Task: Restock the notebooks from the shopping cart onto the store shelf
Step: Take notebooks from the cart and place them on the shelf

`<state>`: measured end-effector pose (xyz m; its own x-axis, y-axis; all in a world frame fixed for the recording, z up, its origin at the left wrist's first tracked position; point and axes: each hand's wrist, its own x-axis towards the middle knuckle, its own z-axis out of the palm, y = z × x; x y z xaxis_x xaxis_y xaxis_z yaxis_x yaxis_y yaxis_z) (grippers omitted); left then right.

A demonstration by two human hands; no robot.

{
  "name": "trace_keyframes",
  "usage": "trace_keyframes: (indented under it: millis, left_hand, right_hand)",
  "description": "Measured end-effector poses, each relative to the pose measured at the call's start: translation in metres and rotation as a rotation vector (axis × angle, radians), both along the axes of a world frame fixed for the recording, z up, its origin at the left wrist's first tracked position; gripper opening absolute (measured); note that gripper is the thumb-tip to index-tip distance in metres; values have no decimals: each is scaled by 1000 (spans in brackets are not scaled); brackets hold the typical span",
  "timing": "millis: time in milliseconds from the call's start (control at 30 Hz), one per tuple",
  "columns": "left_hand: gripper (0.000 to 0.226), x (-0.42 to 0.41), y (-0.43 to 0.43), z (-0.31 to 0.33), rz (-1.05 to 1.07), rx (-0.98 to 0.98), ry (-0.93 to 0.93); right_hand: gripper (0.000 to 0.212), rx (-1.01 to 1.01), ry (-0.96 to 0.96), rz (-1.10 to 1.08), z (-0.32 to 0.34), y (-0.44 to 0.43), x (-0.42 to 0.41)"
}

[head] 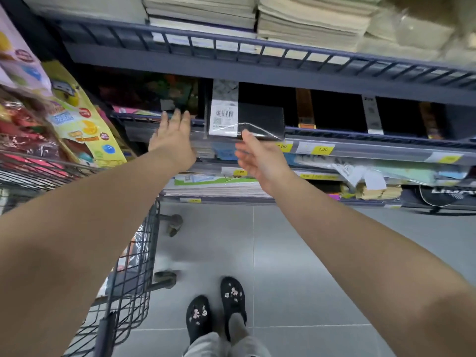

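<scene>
Store aisle, grey tile floor [296, 253], dark metal shelving [257, 70] across the top half of view. Top tier at 12 o'clock: stacks of pale notebooks [309, 24] behind a wire rail. Middle tier: dark-covered items standing upright, yellow price tags [322, 149] along its front edge. Lower tiers at 3 o'clock: flat, plastic-wrapped stationery, blurred.

Shopping cart [134, 274] at 8 o'clock, wire basket, wheels on the tile. Contents mostly hidden by the left arm; can't tell what is in it. Colourful packaged goods [77, 119] hang at 9–10 o'clock.

Black shrink-wrapped notebook [257, 122] with white barcode label stands upright at the middle tier's front rail, just above centre.

Left hand [172, 140] at 11 o'clock of centre: fingers spread, palm down, reaching over the rail just left of the notebook, gripping nothing.

Right hand [257, 155] below the notebook at its 6 o'clock: fingers loose and uncurled, thumb tip at the wrap's lower edge. Contact or a small gap — can't tell.

Black slippers [216, 310] at 6 o'clock.
</scene>
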<state>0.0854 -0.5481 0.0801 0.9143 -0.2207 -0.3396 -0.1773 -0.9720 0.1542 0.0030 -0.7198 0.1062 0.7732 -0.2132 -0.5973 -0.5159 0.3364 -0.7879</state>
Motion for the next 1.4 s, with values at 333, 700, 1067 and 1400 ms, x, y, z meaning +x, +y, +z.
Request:
trace_keyframes:
  millis: [333, 700, 1067, 1400]
  left_hand:
    - [87, 2, 1, -2, -30, 12, 33]
    - [82, -67, 43, 45, -49, 71, 41]
    - [83, -173, 155, 125, 168, 184, -78]
    - [73, -261, 273, 141, 432, 112, -123]
  right_hand:
    - [47, -417, 23, -50, -8, 0, 46]
    - [83, -759, -19, 723, 14, 29, -8]
    - [79, -1480, -394, 1284, 84, 99, -56]
    - [83, -1599, -515, 1455, 97, 209, -90]
